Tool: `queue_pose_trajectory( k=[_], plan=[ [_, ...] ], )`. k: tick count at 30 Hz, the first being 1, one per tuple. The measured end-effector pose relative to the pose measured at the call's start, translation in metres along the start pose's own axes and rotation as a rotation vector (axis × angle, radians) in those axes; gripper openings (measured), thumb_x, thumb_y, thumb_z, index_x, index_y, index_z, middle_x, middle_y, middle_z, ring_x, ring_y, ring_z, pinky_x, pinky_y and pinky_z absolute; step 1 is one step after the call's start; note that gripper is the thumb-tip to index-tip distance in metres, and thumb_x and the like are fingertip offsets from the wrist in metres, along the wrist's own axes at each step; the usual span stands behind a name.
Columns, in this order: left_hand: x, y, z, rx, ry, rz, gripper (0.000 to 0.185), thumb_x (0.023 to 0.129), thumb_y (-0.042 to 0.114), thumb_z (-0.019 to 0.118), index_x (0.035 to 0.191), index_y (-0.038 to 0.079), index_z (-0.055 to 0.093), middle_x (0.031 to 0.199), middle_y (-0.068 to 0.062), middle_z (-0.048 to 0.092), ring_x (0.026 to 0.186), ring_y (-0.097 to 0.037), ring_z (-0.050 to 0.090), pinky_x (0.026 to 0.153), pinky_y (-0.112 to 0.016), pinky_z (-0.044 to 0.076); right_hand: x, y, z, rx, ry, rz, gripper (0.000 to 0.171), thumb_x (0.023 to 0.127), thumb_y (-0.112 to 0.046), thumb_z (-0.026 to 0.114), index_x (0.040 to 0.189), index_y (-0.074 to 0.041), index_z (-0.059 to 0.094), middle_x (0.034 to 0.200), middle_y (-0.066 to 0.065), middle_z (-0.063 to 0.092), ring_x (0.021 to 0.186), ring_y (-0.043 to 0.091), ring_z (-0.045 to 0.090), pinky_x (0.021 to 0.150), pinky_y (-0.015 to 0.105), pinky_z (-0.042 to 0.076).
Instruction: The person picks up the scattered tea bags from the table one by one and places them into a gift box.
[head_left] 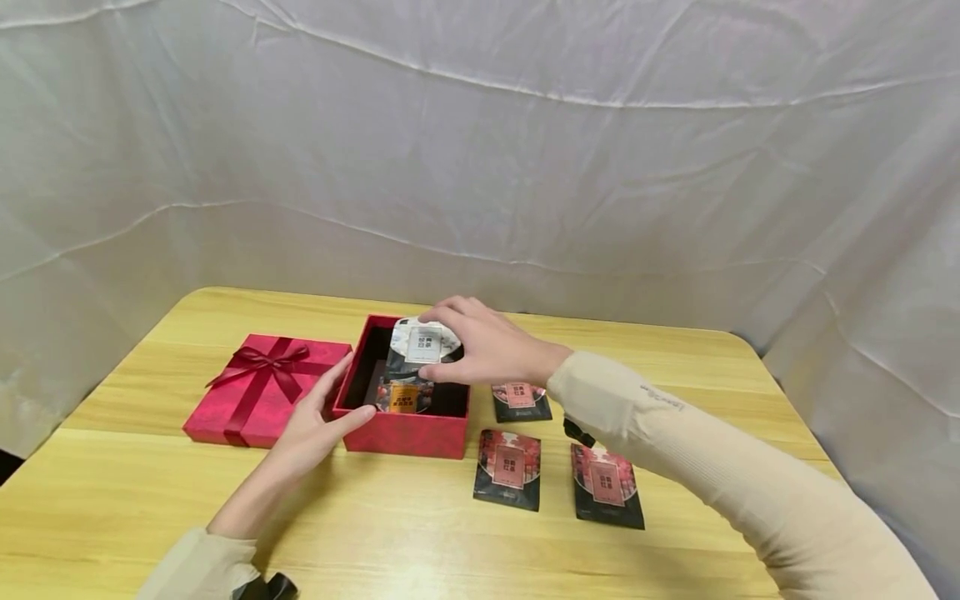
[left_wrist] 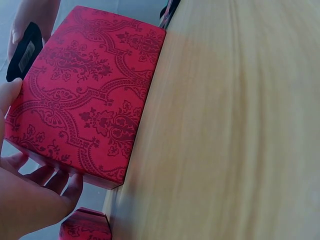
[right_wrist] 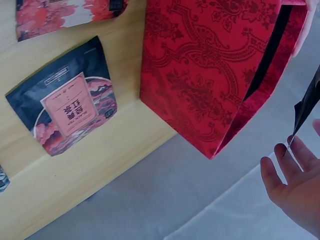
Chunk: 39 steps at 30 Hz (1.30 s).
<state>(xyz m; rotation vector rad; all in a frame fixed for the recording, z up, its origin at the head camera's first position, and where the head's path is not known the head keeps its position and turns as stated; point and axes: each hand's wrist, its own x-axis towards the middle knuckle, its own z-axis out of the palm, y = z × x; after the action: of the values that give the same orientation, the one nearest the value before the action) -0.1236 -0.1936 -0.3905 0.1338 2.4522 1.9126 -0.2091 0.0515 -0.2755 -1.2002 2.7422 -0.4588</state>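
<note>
The right hand (head_left: 487, 346) pinches a packet (head_left: 422, 343) over the red box (head_left: 405, 433); the left hand (head_left: 318, 421) steadies its side.

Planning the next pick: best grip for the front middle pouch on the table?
Pinch the pouch across its side edges, coming from above. It lies flat on the table, label up, with clear wood on both sides, so fingers can likely slide under the thin edges. The right hand is nearest, but it holds another pouch.
</note>
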Motion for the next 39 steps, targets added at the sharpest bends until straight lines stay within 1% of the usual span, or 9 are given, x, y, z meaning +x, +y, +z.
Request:
queue_pose_trajectory(
  k=[6,14,20,22,25,28,31,39],
  plan=[
    [0.000,0.001,0.000,-0.013,0.001,0.005,0.080,0.092,0.018,0.068,0.156,0.019,0.021,0.148,-0.019,0.037,0.126,-0.036,0.044,0.087,-0.018,0.042,0.007,0.000,0.002,0.002,-0.003,0.011,0.069,0.083,-0.053,0.067,0.141,-0.021,0.048,0.140,0.002,0.045,0.128,0.020,0.040,0.102,0.044,0.037],
    [0.000,0.001,0.001,-0.013,-0.007,-0.009,0.079,0.092,0.020,0.067,0.156,0.020,0.020,0.149,-0.017,0.036,0.127,-0.035,0.044,0.091,-0.024,0.041,0.011,0.003,0.012,0.007,0.005,0.014,0.069,0.084,-0.052,0.068,0.141,-0.020,0.049,0.139,0.004,0.046,0.125,0.022,0.043,0.100,0.044,0.039],
    [0.000,0.002,0.000,-0.005,-0.005,-0.006,0.079,0.092,0.021,0.067,0.156,0.021,0.020,0.149,-0.016,0.036,0.127,-0.034,0.044,0.091,-0.022,0.040,0.013,0.001,0.012,0.026,0.002,0.017,0.068,0.083,-0.052,0.069,0.140,-0.020,0.049,0.138,0.003,0.046,0.125,0.022,0.042,0.100,0.043,0.039],
    [0.000,0.002,0.000,-0.004,-0.006,-0.004,0.079,0.092,0.021,0.067,0.156,0.020,0.020,0.149,-0.016,0.036,0.126,-0.034,0.044,0.093,-0.026,0.041,0.013,0.001,0.012,0.030,-0.001,0.012,0.069,0.082,-0.053,0.070,0.140,-0.020,0.050,0.138,0.003,0.046,0.125,0.022,0.043,0.100,0.043,0.039],
    [0.000,0.002,0.001,-0.005,-0.007,-0.004,0.080,0.092,0.021,0.067,0.156,0.021,0.020,0.150,-0.016,0.035,0.128,-0.034,0.042,0.099,-0.038,0.038,0.013,0.003,0.013,0.017,-0.016,0.013,0.072,0.081,-0.055,0.070,0.140,-0.019,0.050,0.142,0.005,0.043,0.126,0.023,0.043,0.101,0.044,0.039],
    [0.000,0.001,0.001,-0.016,-0.011,0.000,0.080,0.092,0.021,0.067,0.156,0.021,0.020,0.151,-0.016,0.033,0.130,-0.034,0.039,0.102,-0.050,0.034,0.011,0.005,0.013,0.004,-0.037,0.027,0.074,0.081,-0.056,0.069,0.142,-0.019,0.049,0.147,0.007,0.038,0.130,0.025,0.041,0.103,0.045,0.037],
    [0.000,0.001,0.002,-0.025,-0.015,0.004,0.080,0.092,0.020,0.067,0.156,0.021,0.020,0.151,-0.015,0.033,0.130,-0.035,0.038,0.102,-0.052,0.032,0.010,0.007,0.013,-0.005,-0.038,0.035,0.072,0.083,-0.055,0.069,0.142,-0.019,0.049,0.149,0.008,0.037,0.132,0.026,0.038,0.105,0.046,0.034],
    [-0.001,0.000,0.002,-0.025,-0.005,0.013,0.080,0.091,0.019,0.067,0.156,0.019,0.021,0.151,-0.015,0.033,0.131,-0.034,0.037,0.103,-0.052,0.032,0.008,0.012,0.013,-0.020,-0.023,0.024,0.060,0.088,-0.049,0.064,0.137,-0.016,0.054,0.139,0.003,0.047,0.127,0.022,0.042,0.103,0.044,0.036]
  ],
)
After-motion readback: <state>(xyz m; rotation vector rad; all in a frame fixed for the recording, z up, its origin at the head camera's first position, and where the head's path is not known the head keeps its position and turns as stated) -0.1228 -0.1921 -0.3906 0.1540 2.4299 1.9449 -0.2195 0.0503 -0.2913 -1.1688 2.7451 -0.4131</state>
